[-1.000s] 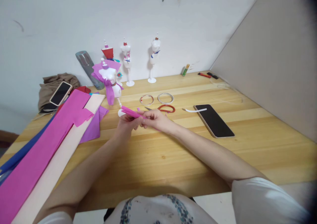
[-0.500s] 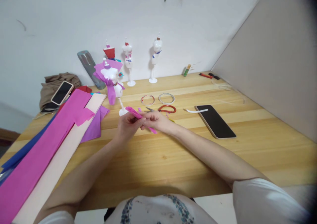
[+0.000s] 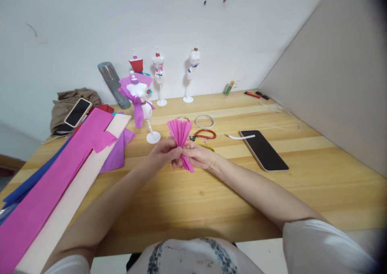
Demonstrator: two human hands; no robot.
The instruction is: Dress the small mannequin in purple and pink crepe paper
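Between my two hands is a piece of pleated pink crepe paper (image 3: 180, 130), pinched at its waist so that it fans out above and below like a bow. My left hand (image 3: 165, 152) is closed on the waist from the left. From the right, my right hand (image 3: 198, 154) pinches the same spot. Just behind my hands lie red-handled scissors (image 3: 205, 134), their blades partly hidden by the paper. A small white dress form (image 3: 139, 92) draped in purple crepe paper stands on its round base to the left.
Long crepe paper sheets, pink (image 3: 60, 173) and cream (image 3: 81, 189), cover the left side. A large dark phone (image 3: 266, 151) with a white strip (image 3: 242, 137) lies right. A tape roll (image 3: 204, 121), more dress forms (image 3: 189, 74) and a glue stick (image 3: 229, 88) are farther back.
The pink paper, a narrow folded strip before, is now spread into a fan above and below the pinch. It has turned more upright, and my hands have shifted slightly right.
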